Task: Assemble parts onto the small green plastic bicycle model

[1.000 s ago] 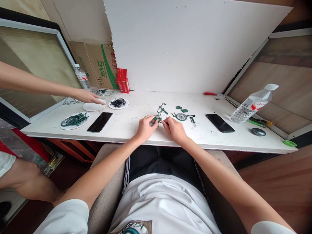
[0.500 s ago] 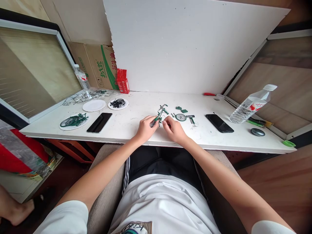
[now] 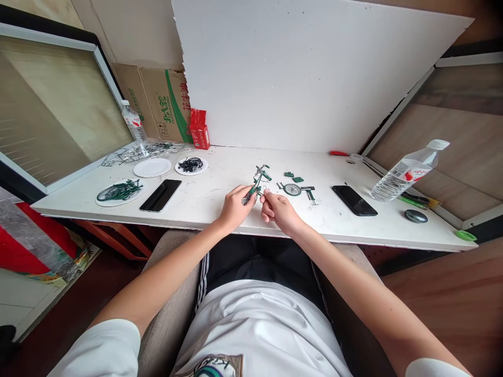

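Above the white table [image 3: 220,173], my left hand [image 3: 234,207] pinches the lower end of a small green model bicycle frame [image 3: 258,181]. My right hand [image 3: 278,208] meets it from the right, fingertips closed on the same frame or a tiny part at its base; I cannot tell which. The frame's handlebar end points up and away from me. Just right of my hands lie a small spoked wheel [image 3: 292,189] and a few loose green parts [image 3: 297,179].
A black phone [image 3: 160,195] lies left of my hands, another phone [image 3: 354,200] to the right. White plates [image 3: 152,167] sit at the left, some holding green and black parts. A tilted water bottle [image 3: 406,170], a second bottle [image 3: 133,123], a red box [image 3: 199,130], a cardboard carton [image 3: 165,102].
Another person's arm and hand, reaching over the left plates a second ago, has withdrawn out of view. My hands lifted the bicycle frame slightly and stayed together.
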The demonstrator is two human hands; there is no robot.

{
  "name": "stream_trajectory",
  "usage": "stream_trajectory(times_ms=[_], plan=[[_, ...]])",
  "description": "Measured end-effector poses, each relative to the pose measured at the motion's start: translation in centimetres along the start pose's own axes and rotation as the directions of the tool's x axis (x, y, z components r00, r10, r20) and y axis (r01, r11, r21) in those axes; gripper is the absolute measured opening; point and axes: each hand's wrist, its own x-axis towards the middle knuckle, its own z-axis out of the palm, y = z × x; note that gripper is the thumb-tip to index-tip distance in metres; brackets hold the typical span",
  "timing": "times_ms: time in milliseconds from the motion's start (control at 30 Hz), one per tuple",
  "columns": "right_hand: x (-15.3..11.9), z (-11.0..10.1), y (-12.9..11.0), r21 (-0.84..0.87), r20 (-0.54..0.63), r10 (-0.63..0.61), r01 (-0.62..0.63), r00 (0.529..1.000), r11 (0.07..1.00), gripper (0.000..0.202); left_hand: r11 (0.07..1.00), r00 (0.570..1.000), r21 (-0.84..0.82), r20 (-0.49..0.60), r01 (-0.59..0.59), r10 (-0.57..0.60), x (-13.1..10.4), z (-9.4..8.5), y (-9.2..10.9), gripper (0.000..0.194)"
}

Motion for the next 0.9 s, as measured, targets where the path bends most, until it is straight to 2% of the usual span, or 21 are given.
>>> stream_trajectory(times_ms=[33,100,167,233,267,333,400,433,500,567,600,667,733,800,833,900], plan=[[0.0,0.1,-0.1,0.072,0.016,0.041,-0.042,0.999,0.997,0.057,1.0,1.0,0.008,-0.001,-0.009,0.009,0.0,0.0,0.0,0.024],[0.1,-0.1,-0.3,0.093,0.035,0.064,-0.067,0.997,0.993,0.056,1.0,1.0,0.015,0.002,-0.019,0.019,0.0,0.1,-0.1,0.024],[0.2,-0.4,-0.3,-0.025,0.014,0.016,-0.015,1.0,1.0,0.058,1.0,1.0,0.007,0.01,-0.023,0.023,0.0,0.2,-0.3,0.024],[0.2,-0.9,-0.2,-0.273,-0.031,-0.115,0.102,0.993,0.957,0.06,1.0,1.0,-0.011,0.019,-0.022,0.022,-0.1,0.3,-0.4,0.024],[0.2,-1.1,-0.1,-0.43,-0.037,-0.206,0.17,0.978,0.886,0.059,1.0,1.0,-0.019,0.024,-0.017,0.017,-0.1,0.3,-0.5,0.024],[0.2,-1.6,0.1,-0.713,0.04,-0.362,0.28,0.931,0.643,0.053,1.0,0.999,-0.027,0.035,0.002,-0.001,-0.1,0.3,-0.5,0.025],[0.3,-2.1,0.3,-0.847,0.164,-0.426,0.349,0.89,0.402,0.048,0.999,0.999,-0.031,0.041,0.021,-0.019,0.0,0.3,-0.4,0.025],[0.4,-2.4,0.4,-0.871,0.207,-0.436,0.368,0.876,0.326,0.048,0.999,0.999,-0.036,0.042,0.028,-0.027,-0.1,0.3,-0.3,0.025],[0.5,-2.7,0.6,-0.889,0.229,-0.436,0.37,0.87,0.271,0.051,0.998,0.999,-0.05,0.043,0.035,-0.033,-0.1,0.2,-0.1,0.026],[0.5,-2.8,0.6,-0.881,0.197,-0.419,0.347,0.886,0.321,0.055,0.998,0.999,-0.058,0.041,0.033,-0.031,-0.2,0.2,0.2,0.027],[0.5,-2.7,0.5,-0.86,0.176,-0.402,0.339,0.898,0.381,0.057,0.998,0.999,-0.058,0.038,0.026,-0.024,-0.2,0.1,0.2,0.027],[0.2,-2.3,0.4,-0.763,0.133,-0.352,0.323,0.926,0.56,0.06,0.999,0.999,-0.052,0.031,0.01,-0.008,-0.3,0.1,0.3,0.028],[0.0,-1.7,0.2,-0.571,0.085,-0.265,0.264,0.961,0.777,0.062,0.999,1.0,-0.035,0.024,-0.005,0.006,-0.3,0.0,0.2,0.028],[-0.1,-1.0,0.0,-0.309,0.063,-0.139,0.152,0.988,0.939,0.061,1.0,1.0,-0.011,0.02,-0.015,0.015,-0.4,0.0,0.0,0.028],[-0.1,-0.7,0.0,-0.178,0.071,-0.075,0.087,0.995,0.98,0.06,1.0,1.0,-0.002,0.019,-0.018,0.018,-0.4,0.0,0.0,0.028],[-0.2,-0.3,-0.2,0.043,0.108,0.034,-0.039,0.994,0.998,0.054,1.0,1.0,0.002,0.017,-0.024,0.024,-0.4,0.0,-0.2,0.029]])
